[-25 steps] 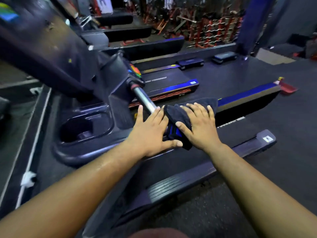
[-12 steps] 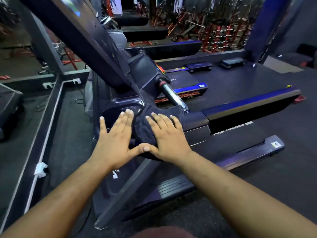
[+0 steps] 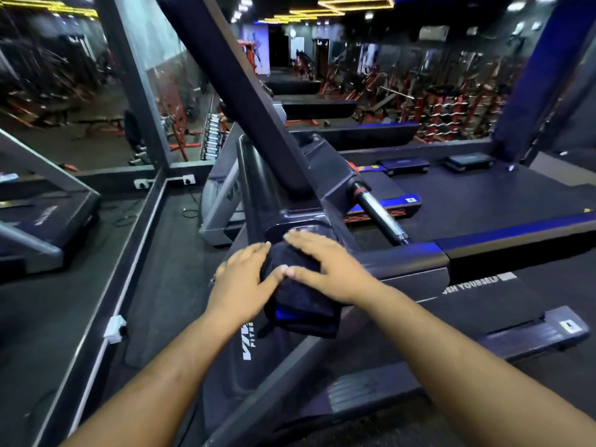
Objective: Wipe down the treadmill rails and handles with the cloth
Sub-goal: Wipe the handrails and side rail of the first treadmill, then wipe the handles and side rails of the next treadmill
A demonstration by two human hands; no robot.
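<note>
Hands, left and right, press cloth at treadmill console edge.

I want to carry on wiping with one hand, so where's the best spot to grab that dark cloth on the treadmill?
Probably the near end of the cloth, which hangs off the treadmill arm towards you with folded layers free. Come from below and the near side, curling fingers round that hanging fold. The far part lies flat under the right hand and left hand, giving little to pinch.

Commercial gym, treadmill, red weight racks, wall mirror, black rubber floor
</note>
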